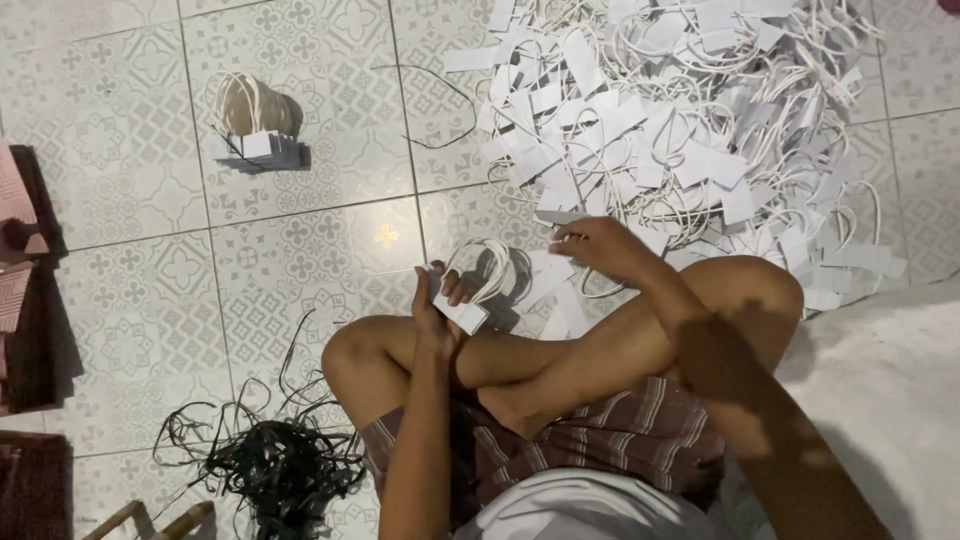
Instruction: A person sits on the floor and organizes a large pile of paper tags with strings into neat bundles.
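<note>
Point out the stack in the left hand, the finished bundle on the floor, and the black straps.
Stack of tags (466, 314), head view, its white edge.
Bundle (254, 146), head view, its tag stack.
Black straps (280, 468), head view, tangle's middle.

Tag pile (690, 130) far right on floor (130, 300); bundle (255, 125) far left; straps (275, 465) near left, beside knee (350, 365).

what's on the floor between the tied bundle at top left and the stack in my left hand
Only bare patterned tile between the bundle and the stack in the left hand, in the head view.
</note>
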